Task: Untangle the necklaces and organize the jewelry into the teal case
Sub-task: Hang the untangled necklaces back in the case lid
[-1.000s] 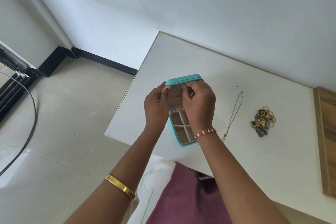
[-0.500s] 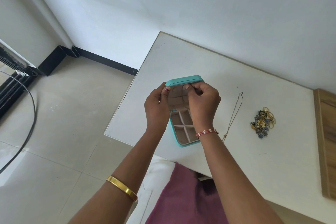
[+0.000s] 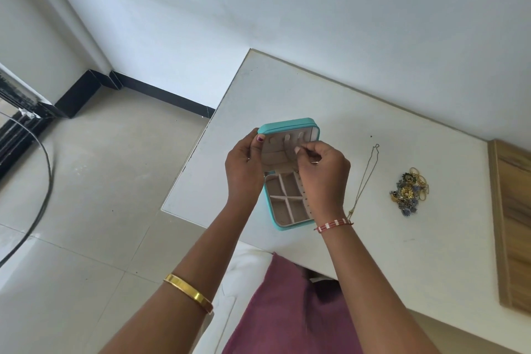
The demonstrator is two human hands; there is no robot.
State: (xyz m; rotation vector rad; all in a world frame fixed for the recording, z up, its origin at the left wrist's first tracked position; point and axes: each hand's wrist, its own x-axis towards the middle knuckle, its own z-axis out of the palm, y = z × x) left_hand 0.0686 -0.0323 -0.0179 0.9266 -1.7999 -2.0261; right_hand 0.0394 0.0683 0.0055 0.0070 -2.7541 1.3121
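Observation:
The teal case point(image 3: 288, 123) stands open on the white table point(image 3: 301, 89), lid upright, beige divided compartments showing below. My left hand point(image 3: 244, 167) grips the lid's left edge with the thumb on its inner lining. My right hand point(image 3: 324, 172) pinches thumb and forefinger at the middle beige strap point(image 3: 286, 144) inside the lid and hides the case's right side. I cannot see any chain in those fingers. A thin gold necklace point(image 3: 366, 178) lies stretched out on the table right of the case. Farther right sits a tangled pile of gold and blue jewelry point(image 3: 409, 191).
A wooden board point(image 3: 514, 224) lies along the table's right side. The table's left edge point(image 3: 201, 141) drops to a tiled floor where a dark cable point(image 3: 43, 195) curves. The wall runs close behind the table.
My right hand has slid right and down off the lid's front, so the lid's beige lining and its straps now show. The left hand keeps its hold on the lid.

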